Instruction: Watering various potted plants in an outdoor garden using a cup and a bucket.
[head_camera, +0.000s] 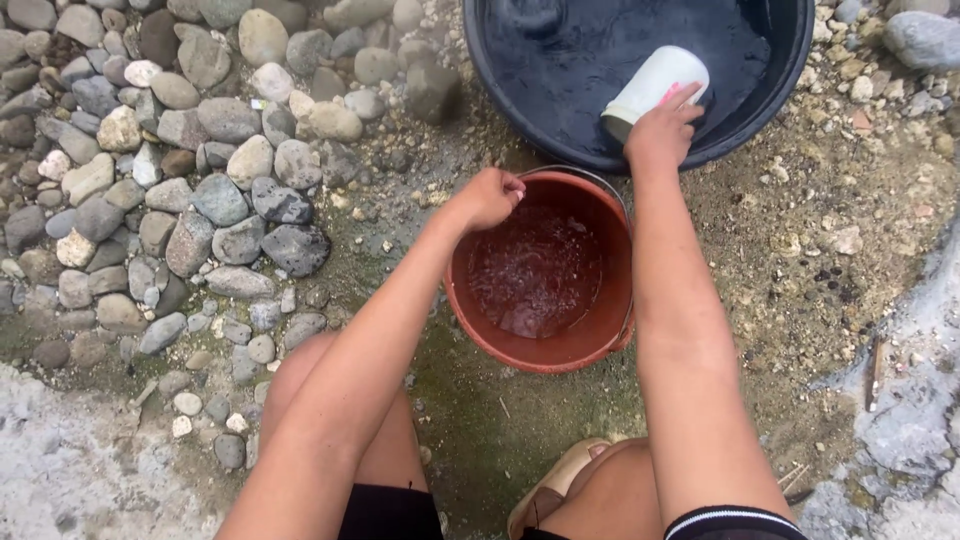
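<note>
Inside the black tub, right hand grips white cup; left hand on bucket rim

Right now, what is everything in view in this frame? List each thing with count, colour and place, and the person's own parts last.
Round plastic bucket: one, reddish-brown, centre, holding water.
Large round basin: one, black, top centre, holding water, just beyond the bucket.
Plastic cup: one, white, tilted inside the basin.
Rounded river stones: many, grey and tan, left and top.
Gravelly ground: brown, right of the bucket.
Sandal: one showing, tan, bottom centre.
Shorts: black, bottom edge.
Left hand: closed on the bucket's near rim.
Right hand: gripping the cup.
</note>
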